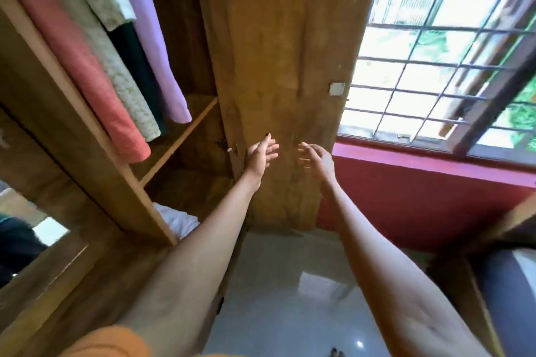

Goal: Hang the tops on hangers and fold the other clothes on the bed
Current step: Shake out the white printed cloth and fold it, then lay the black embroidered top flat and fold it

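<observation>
Wooden wardrobe (95,171) holds hanging tops (95,66); both hands empty.

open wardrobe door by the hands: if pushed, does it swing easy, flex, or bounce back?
The wardrobe door is a tall wooden panel, so it is probably stiff and fairly heavy, not floppy. It stands on a hinge beside the left hand, so a push likely swings it. Both hands, the right hand too, are empty with relaxed fingers; latching cannot be judged.

An open wooden wardrobe door (290,66) stands beside a bright barred window (435,66), glossy floor (290,284) below.
</observation>
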Demonstrator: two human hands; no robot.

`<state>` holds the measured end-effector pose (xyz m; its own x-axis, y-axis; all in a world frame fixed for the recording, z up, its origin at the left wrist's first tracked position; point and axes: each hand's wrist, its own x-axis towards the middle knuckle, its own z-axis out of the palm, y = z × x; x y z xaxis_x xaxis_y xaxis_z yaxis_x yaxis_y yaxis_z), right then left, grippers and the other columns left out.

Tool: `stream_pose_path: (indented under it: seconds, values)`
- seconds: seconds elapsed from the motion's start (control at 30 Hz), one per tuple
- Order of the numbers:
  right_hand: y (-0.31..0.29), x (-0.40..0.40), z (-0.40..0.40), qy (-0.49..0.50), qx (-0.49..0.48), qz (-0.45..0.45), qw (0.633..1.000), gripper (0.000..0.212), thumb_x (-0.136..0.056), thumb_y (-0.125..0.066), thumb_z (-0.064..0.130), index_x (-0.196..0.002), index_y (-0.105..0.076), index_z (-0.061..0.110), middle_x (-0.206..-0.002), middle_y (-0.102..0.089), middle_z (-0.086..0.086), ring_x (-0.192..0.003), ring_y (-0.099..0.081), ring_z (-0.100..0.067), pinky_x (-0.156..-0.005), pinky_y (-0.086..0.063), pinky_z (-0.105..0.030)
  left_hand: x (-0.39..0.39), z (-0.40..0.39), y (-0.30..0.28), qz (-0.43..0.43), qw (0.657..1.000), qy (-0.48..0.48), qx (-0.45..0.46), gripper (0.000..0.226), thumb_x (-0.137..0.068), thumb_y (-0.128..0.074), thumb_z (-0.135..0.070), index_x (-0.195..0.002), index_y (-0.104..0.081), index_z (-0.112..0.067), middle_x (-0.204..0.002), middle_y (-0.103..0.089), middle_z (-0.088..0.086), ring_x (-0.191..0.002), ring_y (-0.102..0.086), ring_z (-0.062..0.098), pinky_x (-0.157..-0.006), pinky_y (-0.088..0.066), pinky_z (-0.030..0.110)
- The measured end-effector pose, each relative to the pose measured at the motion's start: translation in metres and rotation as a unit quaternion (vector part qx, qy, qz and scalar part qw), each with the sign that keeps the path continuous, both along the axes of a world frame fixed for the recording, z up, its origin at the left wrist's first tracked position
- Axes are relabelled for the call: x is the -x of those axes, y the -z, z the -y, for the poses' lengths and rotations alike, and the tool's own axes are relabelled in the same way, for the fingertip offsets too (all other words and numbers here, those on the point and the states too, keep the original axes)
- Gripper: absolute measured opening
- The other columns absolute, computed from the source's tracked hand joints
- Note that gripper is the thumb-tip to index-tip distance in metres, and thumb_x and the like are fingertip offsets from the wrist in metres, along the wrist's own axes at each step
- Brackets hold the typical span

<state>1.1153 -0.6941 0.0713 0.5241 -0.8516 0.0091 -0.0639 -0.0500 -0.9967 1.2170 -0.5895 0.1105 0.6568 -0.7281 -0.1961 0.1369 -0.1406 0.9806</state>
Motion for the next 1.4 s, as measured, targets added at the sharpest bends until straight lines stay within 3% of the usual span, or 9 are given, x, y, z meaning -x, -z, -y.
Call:
stream_pose_path:
  seconds: [0.13,0.23,0.3,0.4,0.6,0.8,1.0,1.13,1.4]
  values:
    - [-0.016,0.075,0.007,0.072,-0.016,0.023,0.997,0.018,-0.092,-0.054,0.031,-0.099,-0.065,0.019,-0.099,-0.067,-0.006,-0.09,-0.063,-0.019,-0.071,-0.047,-0.024,0.062,0.022,-0.012,0.008,0.997,0.081,0.015,0.048,-0.095,-0.042,-0.044,-0.122,-0.058,-0.008,-0.124,-0.062,0.008,-0.1,-0.06,0.018,-0.078,-0.04,0.028]
    - [-0.033,0.153,0.0,0.152,-0.022,0.04,0.987,0.043,-0.073,-0.054,0.048,-0.101,-0.066,0.017,-0.1,-0.067,-0.004,-0.084,-0.063,-0.016,-0.071,-0.046,-0.027,0.126,0.034,-0.024,0.028,0.988,0.153,0.019,0.063,-0.077,-0.045,-0.05,-0.121,-0.059,-0.007,-0.116,-0.064,0.007,-0.093,-0.061,0.017,-0.083,-0.039,0.032]
    - [-0.041,0.196,-0.006,0.185,-0.02,0.035,0.982,0.053,-0.069,-0.052,0.048,-0.103,-0.066,0.011,-0.098,-0.066,-0.006,-0.083,-0.062,-0.019,-0.073,-0.045,-0.03,0.161,0.043,-0.026,0.037,0.98,0.191,0.034,0.057,-0.084,-0.047,-0.044,-0.124,-0.056,-0.004,-0.118,-0.062,0.01,-0.098,-0.061,0.021,-0.081,-0.041,0.03]
    - [-0.045,0.281,-0.021,0.248,0.002,0.051,0.967,0.046,-0.073,-0.051,0.048,-0.098,-0.066,0.012,-0.096,-0.066,-0.006,-0.083,-0.061,-0.02,-0.07,-0.045,-0.029,0.231,0.059,-0.025,0.041,0.966,0.253,0.034,0.041,-0.099,-0.037,-0.029,-0.128,-0.053,-0.003,-0.126,-0.058,0.015,-0.103,-0.059,0.024,-0.087,-0.042,0.031]
    - [-0.056,0.436,-0.061,0.368,0.019,0.047,0.928,0.042,-0.077,-0.052,0.052,-0.095,-0.066,0.017,-0.097,-0.067,-0.006,-0.08,-0.06,-0.018,-0.066,-0.043,-0.026,0.39,0.043,-0.027,0.033,0.928,0.369,0.026,0.041,-0.097,-0.043,-0.032,-0.126,-0.054,-0.006,-0.126,-0.059,0.011,-0.106,-0.059,0.025,-0.099,-0.036,0.042]
    - [-0.051,0.581,-0.115,0.466,0.025,0.033,0.884,0.023,-0.096,-0.047,0.031,-0.1,-0.063,0.015,-0.101,-0.067,-0.007,-0.077,-0.06,-0.014,-0.065,-0.043,-0.023,0.533,0.017,-0.025,0.031,0.895,0.445,0.034,0.038,-0.096,-0.047,-0.034,-0.122,-0.058,-0.008,-0.117,-0.063,0.005,-0.1,-0.06,0.018,-0.085,-0.039,0.032]
    - [-0.046,0.709,-0.176,0.577,0.002,0.047,0.815,0.029,-0.094,-0.05,0.031,-0.103,-0.064,0.007,-0.094,-0.065,-0.007,-0.069,-0.056,-0.01,-0.058,-0.04,-0.02,0.665,-0.01,-0.014,0.017,0.835,0.549,0.032,0.03,-0.098,-0.043,-0.03,-0.118,-0.059,-0.013,-0.094,-0.063,-0.007,-0.085,-0.06,0.012,-0.071,-0.039,0.026]
    - [-0.039,0.767,-0.21,0.642,-0.003,0.062,0.765,0.035,-0.089,-0.052,0.034,-0.105,-0.063,0.005,-0.089,-0.062,-0.007,-0.064,-0.052,-0.009,-0.054,-0.038,-0.018,0.735,-0.022,-0.012,0.015,0.795,0.606,0.035,0.017,-0.097,-0.044,-0.027,-0.091,-0.059,-0.023,-0.09,-0.064,-0.007,-0.08,-0.06,0.008,-0.074,-0.038,0.028]
    - [-0.024,0.869,-0.265,0.751,-0.022,0.025,0.659,0.043,-0.087,-0.052,0.038,-0.11,-0.063,0.004,-0.098,-0.065,-0.008,-0.072,-0.059,-0.009,-0.059,-0.041,-0.018,0.867,-0.036,0.013,0.009,0.685,0.727,0.034,0.03,-0.096,-0.047,-0.028,-0.118,-0.058,-0.011,-0.112,-0.062,0.002,-0.097,-0.06,0.018,-0.073,-0.04,0.028]
